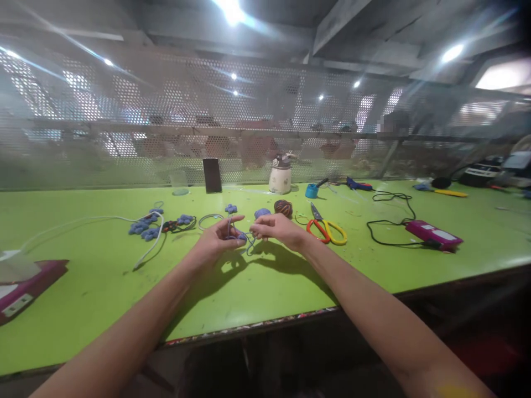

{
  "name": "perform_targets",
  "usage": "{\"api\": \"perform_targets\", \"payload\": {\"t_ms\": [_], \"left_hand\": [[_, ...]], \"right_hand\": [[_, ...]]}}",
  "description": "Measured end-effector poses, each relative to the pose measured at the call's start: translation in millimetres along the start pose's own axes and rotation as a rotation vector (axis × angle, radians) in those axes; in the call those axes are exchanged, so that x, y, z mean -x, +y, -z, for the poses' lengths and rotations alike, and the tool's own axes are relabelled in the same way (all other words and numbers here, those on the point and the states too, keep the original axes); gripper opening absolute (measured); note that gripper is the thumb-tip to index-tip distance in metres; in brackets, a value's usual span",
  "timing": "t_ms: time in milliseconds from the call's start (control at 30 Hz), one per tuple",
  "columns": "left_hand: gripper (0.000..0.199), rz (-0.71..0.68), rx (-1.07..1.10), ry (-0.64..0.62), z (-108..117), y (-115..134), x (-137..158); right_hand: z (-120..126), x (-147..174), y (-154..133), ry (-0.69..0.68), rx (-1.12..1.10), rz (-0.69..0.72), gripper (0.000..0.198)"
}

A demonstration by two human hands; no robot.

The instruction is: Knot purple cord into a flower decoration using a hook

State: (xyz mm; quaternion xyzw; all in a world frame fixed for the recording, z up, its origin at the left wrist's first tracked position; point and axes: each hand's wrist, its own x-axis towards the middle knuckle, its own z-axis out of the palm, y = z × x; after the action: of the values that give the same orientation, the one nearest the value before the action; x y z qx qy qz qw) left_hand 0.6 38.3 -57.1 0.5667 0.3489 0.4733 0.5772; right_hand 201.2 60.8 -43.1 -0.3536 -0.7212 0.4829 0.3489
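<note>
Over the middle of the green table, my left hand (218, 239) pinches a small piece of blue crochet work (240, 236), with yarn looped about the fingers. My right hand (274, 228) is closed just to its right, its fingertips pressed together near the blue yarn (250, 246); whether they grip the yarn or a thin tool I cannot make out. Behind the right hand lie a blue yarn ball (262, 213) and a brown striped yarn ball (283, 208). A small blue crocheted flower (231, 208) rests beyond my left hand. Scissors (326, 229) with red and yellow handles lie to the right.
More blue crocheted flowers (145, 226) and a white cable (155, 235) are at left, near a purple power strip (33, 284). Along the back stand a phone (212, 176), a clear cup (180, 183) and a white bottle (280, 177). Another purple power strip (435, 235) lies right.
</note>
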Motion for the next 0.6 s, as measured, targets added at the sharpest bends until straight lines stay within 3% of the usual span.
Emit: {"api": "perform_targets", "payload": {"t_ms": [133, 267, 367, 500, 600], "left_hand": [[0.065, -0.014, -0.018, -0.007, -0.8, -0.4, 1.1], [0.063, -0.017, -0.005, -0.017, -2.2, -1.4, 0.9], [0.058, 0.003, 0.014, -0.023, -2.3, 0.7, 1.7], [0.059, 0.019, 0.025, -0.028, 0.2, 3.5, 2.2], [0.064, 0.001, 0.003, -0.008, 3.1, 2.3, 1.0]], "right_hand": [[-6.3, 0.7, 0.3, -0.017, 0.060, 0.012, 0.031], [-9.5, -0.3, 2.7, 0.033, 0.003, 0.113, 0.024], [-4.0, 0.8, 1.2, -0.012, -0.035, 0.106, 0.022], [6.3, 1.5, 1.0, -0.101, -0.323, 0.042, 0.022], [10.4, 0.7, 3.3, -0.089, -0.573, 0.064, 0.019]]}}
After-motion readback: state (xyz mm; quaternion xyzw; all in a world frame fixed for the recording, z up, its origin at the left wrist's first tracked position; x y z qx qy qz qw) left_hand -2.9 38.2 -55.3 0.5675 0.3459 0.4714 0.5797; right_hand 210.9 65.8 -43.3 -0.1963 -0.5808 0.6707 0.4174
